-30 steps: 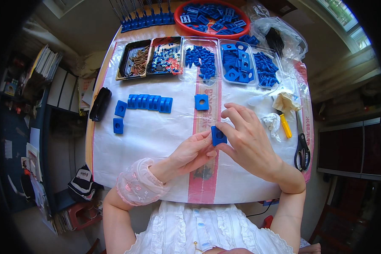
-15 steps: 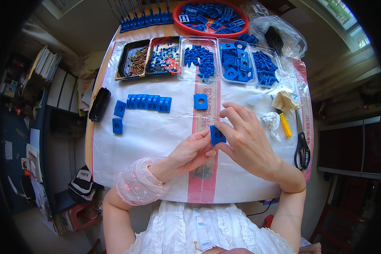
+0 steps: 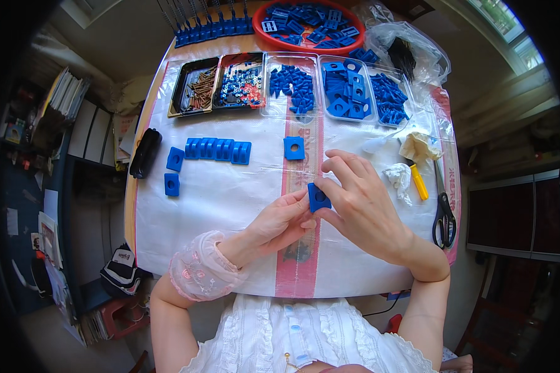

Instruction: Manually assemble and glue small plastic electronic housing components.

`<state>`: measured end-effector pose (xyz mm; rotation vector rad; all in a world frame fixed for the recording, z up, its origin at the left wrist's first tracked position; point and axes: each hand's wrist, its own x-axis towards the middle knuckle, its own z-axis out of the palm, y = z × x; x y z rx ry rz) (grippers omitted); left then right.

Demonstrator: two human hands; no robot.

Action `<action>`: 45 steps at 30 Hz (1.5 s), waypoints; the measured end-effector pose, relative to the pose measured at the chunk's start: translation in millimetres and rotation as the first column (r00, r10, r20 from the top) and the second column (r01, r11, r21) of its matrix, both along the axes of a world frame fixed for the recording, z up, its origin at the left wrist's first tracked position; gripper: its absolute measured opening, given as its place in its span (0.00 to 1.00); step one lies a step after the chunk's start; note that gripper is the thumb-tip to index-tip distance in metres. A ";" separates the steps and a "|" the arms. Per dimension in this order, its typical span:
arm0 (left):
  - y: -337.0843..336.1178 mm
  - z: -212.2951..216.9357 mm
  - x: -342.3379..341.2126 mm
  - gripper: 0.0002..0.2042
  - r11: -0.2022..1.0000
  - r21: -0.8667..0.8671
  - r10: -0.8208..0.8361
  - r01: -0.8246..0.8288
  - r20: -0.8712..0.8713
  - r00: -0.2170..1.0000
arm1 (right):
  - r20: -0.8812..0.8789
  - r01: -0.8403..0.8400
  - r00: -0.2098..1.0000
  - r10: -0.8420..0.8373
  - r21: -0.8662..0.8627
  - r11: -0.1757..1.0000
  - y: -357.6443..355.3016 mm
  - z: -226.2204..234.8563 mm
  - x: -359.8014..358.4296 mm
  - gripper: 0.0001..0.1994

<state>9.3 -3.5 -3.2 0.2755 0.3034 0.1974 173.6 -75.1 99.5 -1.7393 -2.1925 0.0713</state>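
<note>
Blue holed plate (image 3: 318, 198) is pinched between left hand (image 3: 280, 219) and right hand (image 3: 362, 198) above the worktop (image 3: 224, 196), probably for steadiness. Trays (image 3: 191, 113) stand in a row beyond, perhaps for easy reach.

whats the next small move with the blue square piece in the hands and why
Perhaps slide the left hand a bit further onto the blue square piece: it seems to meet only the left edge, while the right hand holds the piece between thumb and fingers, so a fuller hold might keep it from pivoting.
</note>
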 end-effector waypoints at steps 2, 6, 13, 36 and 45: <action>-0.2 0.0 -0.2 0.15 1.000 0.002 0.002 -0.002 0.007 1.000 | 0.005 -0.002 1.000 0.002 -0.001 1.000 0.1 -0.2 0.1 0.18; 0.0 -1.7 -0.3 0.16 1.000 0.003 -0.006 0.006 0.019 1.000 | 0.004 -0.006 1.000 0.006 -0.002 1.000 0.3 -0.5 0.3 0.17; 0.0 1.2 0.2 0.16 1.000 0.011 -0.004 0.004 0.012 1.000 | -0.010 -0.004 1.000 0.004 -0.005 1.000 0.1 -0.8 0.6 0.17; 1.0 0.6 0.1 0.14 1.000 0.007 -0.002 0.002 -0.004 1.000 | 0.013 -0.009 1.000 0.009 0.003 1.000 0.9 -1.5 1.2 0.17; 1.1 0.7 0.9 0.14 1.000 0.013 0.003 -0.003 -0.007 1.000 | 0.012 0.004 1.000 -0.004 0.005 1.000 0.6 -4.9 -0.5 0.16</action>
